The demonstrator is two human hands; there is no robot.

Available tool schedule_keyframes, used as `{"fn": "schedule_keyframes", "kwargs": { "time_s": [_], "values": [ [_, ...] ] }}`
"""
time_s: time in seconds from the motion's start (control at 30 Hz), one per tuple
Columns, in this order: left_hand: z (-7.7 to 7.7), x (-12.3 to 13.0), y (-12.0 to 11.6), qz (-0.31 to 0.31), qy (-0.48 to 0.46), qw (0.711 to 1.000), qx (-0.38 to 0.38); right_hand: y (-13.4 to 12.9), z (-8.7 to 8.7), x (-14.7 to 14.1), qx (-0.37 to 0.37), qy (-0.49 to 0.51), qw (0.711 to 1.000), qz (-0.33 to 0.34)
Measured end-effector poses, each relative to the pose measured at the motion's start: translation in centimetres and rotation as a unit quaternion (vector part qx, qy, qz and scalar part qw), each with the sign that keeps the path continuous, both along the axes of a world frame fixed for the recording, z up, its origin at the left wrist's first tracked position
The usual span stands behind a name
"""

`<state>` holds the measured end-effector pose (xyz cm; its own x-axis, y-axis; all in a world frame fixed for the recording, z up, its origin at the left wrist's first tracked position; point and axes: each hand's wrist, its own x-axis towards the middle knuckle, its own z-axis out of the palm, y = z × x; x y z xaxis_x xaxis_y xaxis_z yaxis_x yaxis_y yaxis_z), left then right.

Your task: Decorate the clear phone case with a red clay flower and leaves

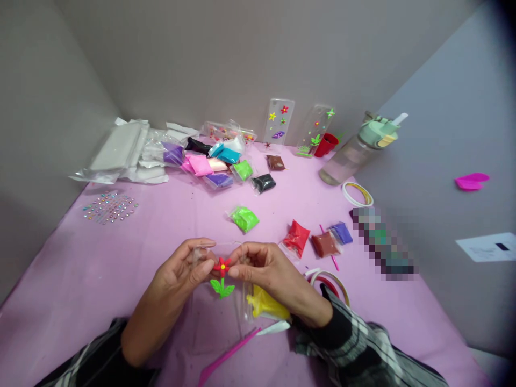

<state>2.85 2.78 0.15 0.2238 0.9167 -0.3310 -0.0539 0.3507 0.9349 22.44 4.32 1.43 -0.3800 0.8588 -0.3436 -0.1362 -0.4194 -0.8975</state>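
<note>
Both hands are at a clear phone case [201,322] near the front of the table. On it is a clay flower [223,267] with red petals, a yellow centre, a green stem and two green leaves [221,288]. My left hand [181,269] grips the upper left of the case, thumb tip beside a petal. From the right, my right hand [270,269] grips the case with thumb and fingers close to the opposite petal. Some fingertips are hidden. Under my right wrist sits a yellow clay packet [268,302]. A pink modelling tool [229,357] lies in front.
Clay packets, green [244,219], red [297,238] and brown [325,244], lie ahead. Decorated clear cases [278,121] lean on the back wall near a red cup [326,145]. A water bottle [355,153], tape rolls [358,194], gem stickers [110,208] and white packs [116,150] surround the area.
</note>
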Motion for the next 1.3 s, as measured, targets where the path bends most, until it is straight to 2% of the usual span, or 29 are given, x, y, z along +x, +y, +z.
{"fn": "schedule_keyframes", "kwargs": {
  "time_s": [0.4,0.6,0.9,1.3],
  "values": [
    [0.3,0.4,0.1,0.026,-0.043,0.999,-0.008,0.0,0.4,-0.1,-0.003,-0.003,1.0,0.012],
    [0.8,1.2,0.3,0.036,-0.021,0.999,0.009,-0.1,0.2,-0.2,-0.015,0.008,1.0,0.011],
    [0.2,1.4,0.0,0.038,-0.044,0.998,-0.006,-0.1,0.7,-0.1,0.023,-0.02,0.999,0.014],
    [-0.3,2.1,-0.1,0.039,-0.063,0.997,0.004,-0.1,0.4,-0.4,0.027,-0.018,0.999,-0.008]
  ]
}}
